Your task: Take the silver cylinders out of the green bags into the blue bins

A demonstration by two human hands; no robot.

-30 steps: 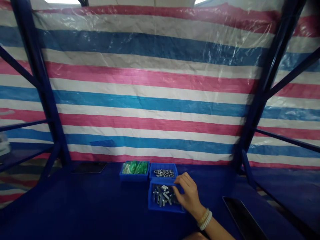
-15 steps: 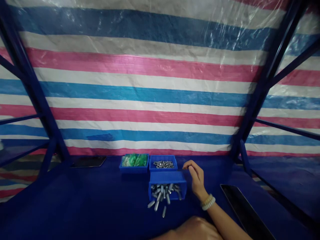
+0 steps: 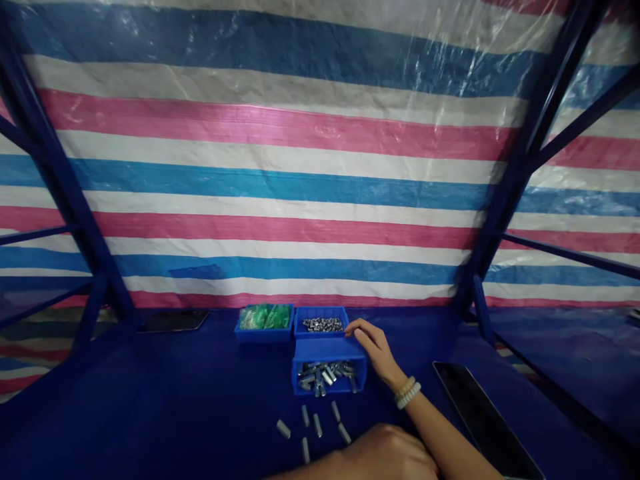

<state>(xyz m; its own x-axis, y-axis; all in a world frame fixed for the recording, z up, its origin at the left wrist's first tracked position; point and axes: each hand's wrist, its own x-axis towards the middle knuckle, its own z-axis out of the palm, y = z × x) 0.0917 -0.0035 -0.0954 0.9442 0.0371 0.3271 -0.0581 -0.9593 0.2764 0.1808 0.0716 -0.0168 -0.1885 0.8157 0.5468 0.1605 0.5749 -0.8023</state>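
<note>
My right hand [image 3: 375, 350], with beaded bracelets at its wrist, reaches to the right corner of the two blue bins. Its fingers are bent, thumb and index finger apart, with nothing visible between them. The front blue bin [image 3: 327, 347] opens toward me and holds many short metal cylinders [image 3: 327, 373]. Behind it, another blue bin [image 3: 320, 313] contains small metal parts [image 3: 323, 325]. Several loose cylinders [image 3: 317, 425] lie on the table in front. My left hand [image 3: 393, 453] is low in view, back upward, right of these cylinders; its fingers are hidden.
Left of the bins is a blue bin [image 3: 265, 336] with green and clear plastic bags. A dark phone [image 3: 175, 321] lies at the back left, and a dark flat tablet-like device [image 3: 480, 413] at the right. Blue metal posts [image 3: 493, 220] and a striped sheet [image 3: 280, 200] enclose the table.
Cylinders that spilled over the front bin's lip now lie apart on the table, nearer me. My right hand has moved left to the bins' corner. My left hand stays low in view.
</note>
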